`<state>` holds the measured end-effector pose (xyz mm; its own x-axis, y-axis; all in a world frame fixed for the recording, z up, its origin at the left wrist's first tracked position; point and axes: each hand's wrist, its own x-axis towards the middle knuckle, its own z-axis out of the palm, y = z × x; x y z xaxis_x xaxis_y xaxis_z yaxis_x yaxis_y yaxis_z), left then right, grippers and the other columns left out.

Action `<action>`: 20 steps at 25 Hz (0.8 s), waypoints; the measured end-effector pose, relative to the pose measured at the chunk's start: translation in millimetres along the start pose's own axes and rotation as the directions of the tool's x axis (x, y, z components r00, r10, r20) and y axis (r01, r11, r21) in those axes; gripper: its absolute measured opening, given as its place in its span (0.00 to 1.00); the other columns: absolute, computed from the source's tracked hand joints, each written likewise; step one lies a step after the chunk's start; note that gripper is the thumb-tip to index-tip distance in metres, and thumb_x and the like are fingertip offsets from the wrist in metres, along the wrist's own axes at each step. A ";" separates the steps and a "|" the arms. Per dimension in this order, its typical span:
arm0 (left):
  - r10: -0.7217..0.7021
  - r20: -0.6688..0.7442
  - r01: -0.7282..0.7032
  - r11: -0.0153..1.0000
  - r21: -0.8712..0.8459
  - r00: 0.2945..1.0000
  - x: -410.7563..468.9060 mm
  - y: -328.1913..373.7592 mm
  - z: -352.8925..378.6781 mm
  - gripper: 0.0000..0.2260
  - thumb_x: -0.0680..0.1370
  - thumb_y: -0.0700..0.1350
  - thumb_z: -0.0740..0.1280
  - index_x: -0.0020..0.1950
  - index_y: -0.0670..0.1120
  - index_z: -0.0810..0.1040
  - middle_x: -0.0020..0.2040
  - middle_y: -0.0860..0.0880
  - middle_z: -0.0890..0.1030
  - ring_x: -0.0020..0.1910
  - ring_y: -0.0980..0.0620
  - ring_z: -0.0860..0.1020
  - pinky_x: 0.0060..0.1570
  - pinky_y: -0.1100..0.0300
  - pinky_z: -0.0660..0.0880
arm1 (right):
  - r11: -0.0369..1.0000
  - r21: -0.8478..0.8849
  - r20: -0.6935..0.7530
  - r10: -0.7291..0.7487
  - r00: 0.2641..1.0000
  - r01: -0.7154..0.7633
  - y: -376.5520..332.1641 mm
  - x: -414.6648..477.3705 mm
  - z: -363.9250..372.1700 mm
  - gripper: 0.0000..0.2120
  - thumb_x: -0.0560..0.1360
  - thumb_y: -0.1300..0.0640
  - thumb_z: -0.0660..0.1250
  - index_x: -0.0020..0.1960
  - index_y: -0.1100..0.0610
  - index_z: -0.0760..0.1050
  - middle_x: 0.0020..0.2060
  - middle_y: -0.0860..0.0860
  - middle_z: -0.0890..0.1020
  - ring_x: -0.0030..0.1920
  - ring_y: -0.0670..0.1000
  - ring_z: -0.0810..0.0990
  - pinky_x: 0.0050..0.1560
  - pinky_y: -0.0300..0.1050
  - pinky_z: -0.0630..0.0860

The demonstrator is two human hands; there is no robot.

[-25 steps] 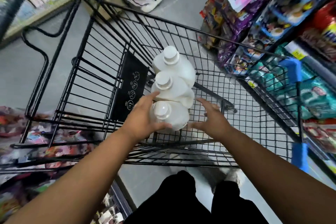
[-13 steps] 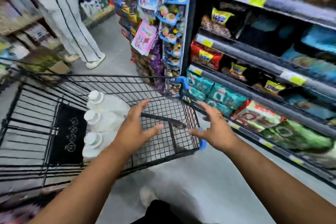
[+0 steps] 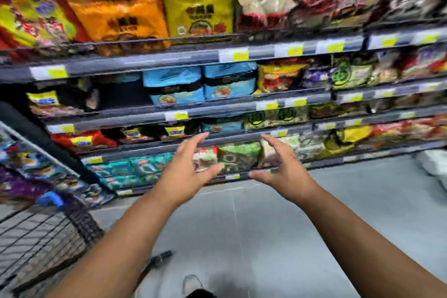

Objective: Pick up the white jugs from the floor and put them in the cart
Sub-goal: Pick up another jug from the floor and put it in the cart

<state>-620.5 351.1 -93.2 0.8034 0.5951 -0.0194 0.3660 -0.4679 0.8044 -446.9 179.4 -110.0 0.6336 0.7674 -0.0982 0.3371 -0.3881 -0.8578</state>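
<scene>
The view has swung away from the cart (image 3: 48,232), and only its corner now shows. The jugs set in it are out of sight. The left hand (image 3: 186,172) and the right hand (image 3: 283,167) are empty, with fingers spread. Far right of the cart, a blurred white shape (image 3: 433,163) lies on the floor (image 3: 242,225); it is perhaps the next jug.

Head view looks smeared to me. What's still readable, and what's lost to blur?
Head view: heavy motion smear and blocky artefacts across the shelves, labels unreadable; the left hand and right hand are sharper, both open and empty; the cart mesh is streaked at lower left; a white shape on the floor at the right edge is too blurred to identify.
</scene>
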 end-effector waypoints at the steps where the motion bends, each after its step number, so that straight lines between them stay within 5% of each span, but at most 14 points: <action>1: 0.047 0.051 -0.047 0.999 0.005 0.998 22.4 18.6 21.6 0.31 0.70 0.59 0.73 0.69 0.61 0.65 0.69 0.53 0.69 0.66 0.57 0.70 0.67 0.57 0.67 | 0.999 0.023 -0.070 0.025 0.997 -0.024 15.0 -1.4 -25.9 0.40 0.66 0.49 0.79 0.71 0.36 0.62 0.69 0.44 0.64 0.67 0.48 0.69 0.66 0.47 0.69; 8: 0.291 0.419 -0.309 0.951 -0.027 0.860 155.3 128.3 187.9 0.30 0.71 0.58 0.73 0.70 0.60 0.65 0.67 0.56 0.69 0.65 0.57 0.71 0.63 0.60 0.68 | 0.963 0.134 -0.463 0.268 0.845 -0.232 116.3 -23.2 -175.7 0.39 0.64 0.46 0.79 0.63 0.24 0.59 0.65 0.44 0.66 0.60 0.48 0.74 0.59 0.53 0.76; 12: 0.380 0.620 -0.422 0.903 -0.087 0.686 205.1 189.4 286.3 0.31 0.68 0.65 0.70 0.69 0.64 0.64 0.67 0.57 0.70 0.64 0.58 0.71 0.65 0.57 0.69 | 0.909 0.266 -0.642 0.415 0.644 -0.321 169.2 -50.4 -231.1 0.37 0.64 0.47 0.79 0.61 0.26 0.59 0.61 0.44 0.65 0.59 0.49 0.73 0.55 0.50 0.77; 16: 0.446 0.777 -0.544 0.823 -0.161 0.445 211.6 264.7 395.5 0.31 0.72 0.53 0.74 0.72 0.54 0.66 0.68 0.52 0.71 0.62 0.57 0.72 0.62 0.62 0.67 | 0.829 0.404 -0.744 0.543 0.390 -0.386 220.9 -110.0 -273.3 0.39 0.65 0.50 0.79 0.68 0.34 0.61 0.63 0.44 0.64 0.59 0.49 0.73 0.53 0.42 0.72; 19: 0.468 0.850 -0.604 0.758 -0.246 0.242 176.9 315.9 486.1 0.31 0.72 0.52 0.74 0.72 0.51 0.67 0.68 0.49 0.72 0.63 0.52 0.73 0.65 0.55 0.70 | 0.744 0.524 -0.765 0.625 0.156 -0.413 260.0 -179.3 -296.5 0.41 0.65 0.50 0.79 0.72 0.38 0.61 0.64 0.44 0.64 0.58 0.48 0.73 0.56 0.43 0.71; 20: 0.472 0.851 -0.599 0.758 -0.258 0.232 175.2 318.1 492.2 0.31 0.72 0.53 0.74 0.72 0.52 0.67 0.68 0.50 0.72 0.63 0.52 0.73 0.65 0.53 0.70 | 0.742 0.523 -0.767 0.625 0.147 -0.419 262.9 -183.0 -297.1 0.41 0.65 0.50 0.79 0.72 0.39 0.62 0.63 0.44 0.64 0.58 0.48 0.73 0.57 0.44 0.72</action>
<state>-132.2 -15.1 -132.9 0.7584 -0.6388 -0.1299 -0.3245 -0.5428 0.7746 -267.4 -214.7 -167.6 0.8380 -0.5207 -0.1632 -0.3802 -0.3426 -0.8591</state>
